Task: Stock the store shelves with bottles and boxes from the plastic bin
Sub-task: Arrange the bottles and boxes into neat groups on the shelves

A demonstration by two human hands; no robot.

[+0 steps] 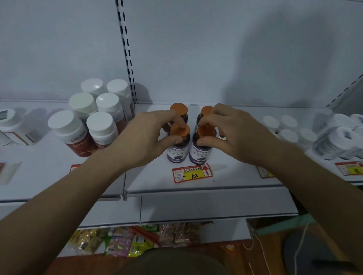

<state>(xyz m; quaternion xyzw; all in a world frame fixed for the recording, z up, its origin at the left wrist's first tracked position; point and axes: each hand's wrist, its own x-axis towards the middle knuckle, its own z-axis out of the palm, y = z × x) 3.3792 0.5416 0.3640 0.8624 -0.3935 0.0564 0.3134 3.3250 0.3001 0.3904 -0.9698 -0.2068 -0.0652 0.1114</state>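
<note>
From the head camera, looking down at a white shelf, I can see four small dark bottles with orange caps standing close together in two rows.

The left hand has its thumb and fingers curled round the front left bottle, pinching it just under the cap. The right hand does the same with the front right bottle. These two bottles stand upright, side by side, almost touching. Behind them stand the back left bottle and the back right bottle, partly hidden by the fingers.

A red and yellow price tag lies on the shelf just in front of the bottles.

To the left is a group of bigger bottles with white caps and red labels. To the right are more white-capped bottles, a bit blurry. Colourful snack packets sit on a lower shelf. The plastic bin is not in the picture.
</note>
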